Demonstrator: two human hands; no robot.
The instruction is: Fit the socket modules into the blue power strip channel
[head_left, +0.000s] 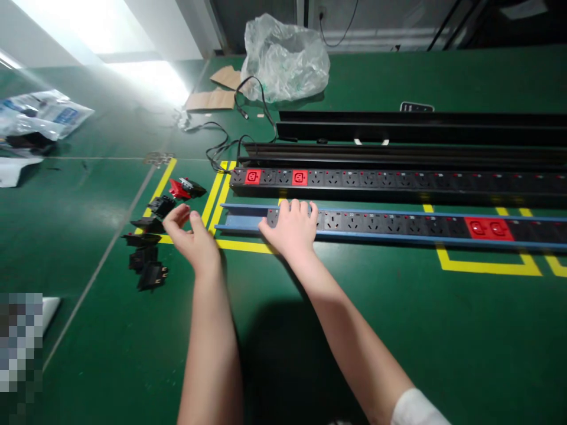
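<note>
My right hand (289, 228) rests flat on the left end of a long blue-edged power strip (390, 223), its fingers on the black socket face. My left hand (189, 231) hovers with fingers curled and holds nothing. It is nearest a loose row of black socket modules (148, 239) with metal prongs. A red-and-black module (186, 189) lies just above it. Behind the blue strip lies a black power strip (376, 180) with several red sockets at its left end. Part of the blue strip's face is hidden under my right hand.
The green work mat (310, 342) has yellow tape lines (487, 267). Long black rails (420, 127) lie behind the strips. Black cables (225, 147), cardboard (210, 99), a clear plastic bag (283, 59) and a white packet (39, 115) sit farther back.
</note>
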